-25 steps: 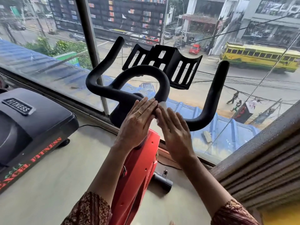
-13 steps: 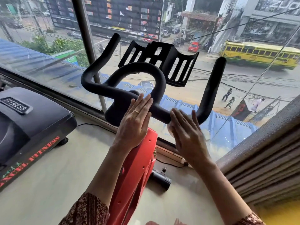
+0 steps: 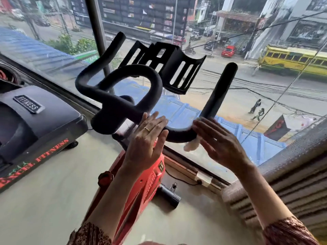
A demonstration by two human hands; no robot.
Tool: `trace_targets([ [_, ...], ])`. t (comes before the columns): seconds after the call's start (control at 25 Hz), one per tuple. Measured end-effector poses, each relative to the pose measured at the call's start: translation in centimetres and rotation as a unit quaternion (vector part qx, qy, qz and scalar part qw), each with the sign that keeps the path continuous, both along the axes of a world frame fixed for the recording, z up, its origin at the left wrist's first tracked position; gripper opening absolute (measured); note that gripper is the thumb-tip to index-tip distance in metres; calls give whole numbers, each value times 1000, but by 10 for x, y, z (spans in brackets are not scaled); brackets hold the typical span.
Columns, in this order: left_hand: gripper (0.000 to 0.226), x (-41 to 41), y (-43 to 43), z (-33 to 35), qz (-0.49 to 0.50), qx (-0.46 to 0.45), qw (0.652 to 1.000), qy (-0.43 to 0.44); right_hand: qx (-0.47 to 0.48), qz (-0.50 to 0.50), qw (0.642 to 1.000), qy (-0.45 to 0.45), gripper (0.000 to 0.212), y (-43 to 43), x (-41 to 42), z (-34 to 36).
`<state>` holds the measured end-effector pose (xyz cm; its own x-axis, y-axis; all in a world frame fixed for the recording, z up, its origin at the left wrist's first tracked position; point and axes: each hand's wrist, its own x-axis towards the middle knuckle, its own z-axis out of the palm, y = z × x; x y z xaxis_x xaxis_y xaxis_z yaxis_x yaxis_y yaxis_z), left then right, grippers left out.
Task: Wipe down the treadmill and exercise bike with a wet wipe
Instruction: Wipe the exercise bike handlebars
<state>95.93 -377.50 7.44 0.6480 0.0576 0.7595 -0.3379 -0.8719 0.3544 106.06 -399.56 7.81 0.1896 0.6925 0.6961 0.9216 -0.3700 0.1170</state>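
Limp wet wipe (image 3: 191, 145) on a stiff handlebar (image 3: 122, 108).
The left hand (image 3: 146, 140) rests flat, steadying; the right hand (image 3: 223, 145), fingers straight, presses the wipe against the bend.

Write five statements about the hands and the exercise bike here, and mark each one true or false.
1. The right hand presses a wet wipe against the black handlebar. True.
2. The left hand grips the handlebar's upright right end. False: it lies flat, fingers straight, near the bar's middle.
3. The bike's frame is blue. False: it is red.
4. A ring sits on a left-hand finger. True.
5. The treadmill stands right of the handlebar. False: it stands on the left.
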Motion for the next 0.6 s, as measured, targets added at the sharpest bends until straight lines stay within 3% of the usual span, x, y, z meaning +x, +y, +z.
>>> trace_targets([
  [0.16, 55, 7, -38, 1, 45, -23, 999, -2, 90, 55, 982, 154, 45, 8, 5, -8],
  [0.2, 56, 8, -44, 0, 56, -35, 998, -4, 96, 57, 983, 148, 44, 22, -6, -15],
  [0.36, 60, 5, -56, 5, 87, -61, 994, -2, 61, 104, 993, -15, 33, 22, 17, -18],
  [0.48, 62, 6, -66, 6, 119, -66, 991, 5, 108, 106, 986, 67, 40, -5, 68, -3],
  [0.6, 64, 8, -77, 2, 145, -88, 985, 13, 156, 128, 968, 150, 56, 15, 37, -15],
])
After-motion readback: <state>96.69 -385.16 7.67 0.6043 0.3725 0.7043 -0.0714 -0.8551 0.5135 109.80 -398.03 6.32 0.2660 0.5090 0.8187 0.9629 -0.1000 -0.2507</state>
